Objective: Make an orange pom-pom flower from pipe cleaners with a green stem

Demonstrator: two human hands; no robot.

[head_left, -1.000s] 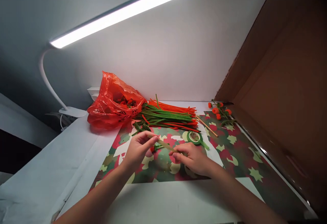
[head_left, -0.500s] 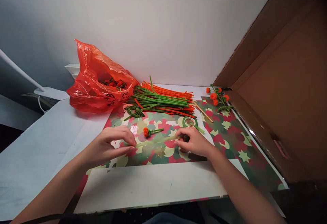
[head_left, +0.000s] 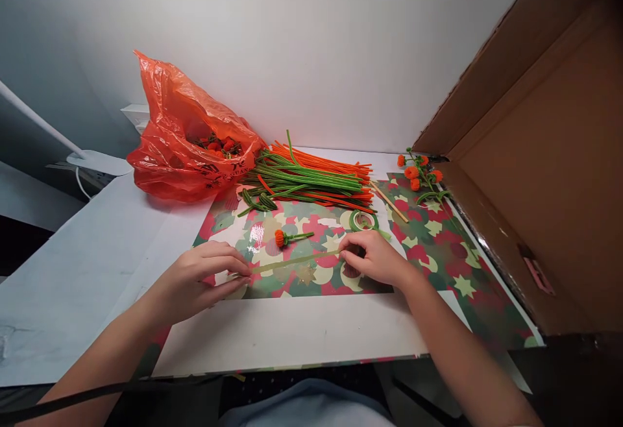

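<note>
A strip of green floral tape (head_left: 294,262) is stretched straight between my hands, just above the patterned mat. My left hand (head_left: 207,276) is closed, pinching its left end between thumb and fingers. The other end is pinched by my right hand (head_left: 374,258), also closed. Just beyond the strip lies a small orange pipe-cleaner flower (head_left: 281,238) with a short green stem. The roll of green tape (head_left: 364,220) rests on the mat behind my right hand.
A red plastic bag (head_left: 170,148) holding orange flowers stands back left, beside green and orange pipe cleaners (head_left: 316,180). A thin wooden stick (head_left: 390,202) and a flower spray (head_left: 421,172) lie to the right. A cardboard wall (head_left: 545,174) bounds the right side.
The tape strip, blurred and slightly loose before, is now pulled taut and straight. My hands have moved slightly apart. The view has shifted a little.
</note>
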